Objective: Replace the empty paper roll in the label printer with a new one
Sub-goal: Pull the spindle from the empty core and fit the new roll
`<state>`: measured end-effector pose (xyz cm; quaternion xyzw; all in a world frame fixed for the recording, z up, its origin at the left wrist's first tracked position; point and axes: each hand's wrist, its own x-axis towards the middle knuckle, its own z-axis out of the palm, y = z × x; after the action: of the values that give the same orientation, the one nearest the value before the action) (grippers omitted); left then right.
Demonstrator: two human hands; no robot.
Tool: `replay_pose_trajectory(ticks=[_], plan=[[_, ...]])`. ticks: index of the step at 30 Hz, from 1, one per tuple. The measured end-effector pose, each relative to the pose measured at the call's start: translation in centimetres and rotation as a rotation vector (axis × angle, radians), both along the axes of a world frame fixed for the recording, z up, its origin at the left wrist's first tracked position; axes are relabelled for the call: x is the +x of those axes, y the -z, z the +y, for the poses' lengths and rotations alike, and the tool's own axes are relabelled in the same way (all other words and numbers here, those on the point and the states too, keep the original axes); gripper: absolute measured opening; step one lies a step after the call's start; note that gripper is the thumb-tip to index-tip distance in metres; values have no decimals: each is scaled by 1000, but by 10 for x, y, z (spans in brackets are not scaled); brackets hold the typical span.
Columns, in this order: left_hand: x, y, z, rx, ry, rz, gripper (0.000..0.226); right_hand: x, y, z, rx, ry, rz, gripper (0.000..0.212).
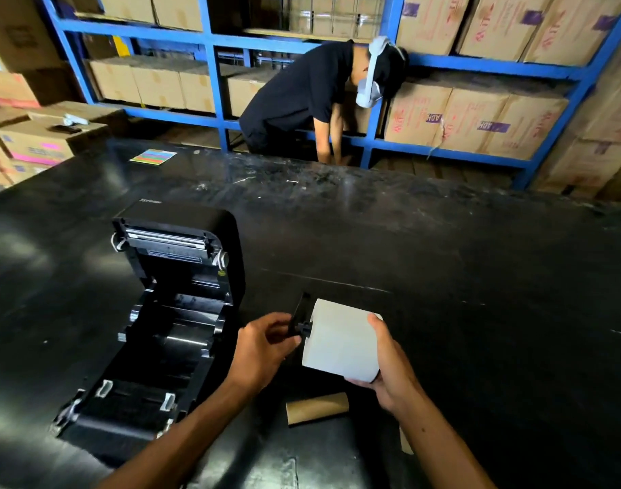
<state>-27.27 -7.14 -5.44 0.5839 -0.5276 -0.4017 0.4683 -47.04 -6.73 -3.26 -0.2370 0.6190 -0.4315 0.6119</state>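
The black label printer [168,312] stands on the left of the black table [443,277] with its lid swung up and its roll bay bare. My right hand [390,365] grips a full white paper roll [341,340] held above the table, right of the printer. My left hand [263,347] pinches the black spindle holder [302,321], whose shaft enters the roll's left end. The empty brown cardboard core [318,408] lies on the table just below the roll, between my forearms.
A colourful striped card [153,157] lies at the table's far left. Beyond the table a person [312,97] bends into blue shelving [210,75] stacked with cardboard boxes. More boxes [37,142] are piled at the left.
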Motion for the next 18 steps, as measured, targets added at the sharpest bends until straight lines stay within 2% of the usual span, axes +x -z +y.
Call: replay_pose_trajectory(ticks=[7, 12, 18], plan=[[16, -5, 30, -149, -6, -329, 46, 22, -5, 9, -11, -16, 21, 31], [29, -10, 47, -148, 43, -334, 48, 37, -7, 21, -124, -32, 55, 30], [42, -24, 62, -188, 12, -494, 51, 50, -16, 27, -213, -41, 99, 30]])
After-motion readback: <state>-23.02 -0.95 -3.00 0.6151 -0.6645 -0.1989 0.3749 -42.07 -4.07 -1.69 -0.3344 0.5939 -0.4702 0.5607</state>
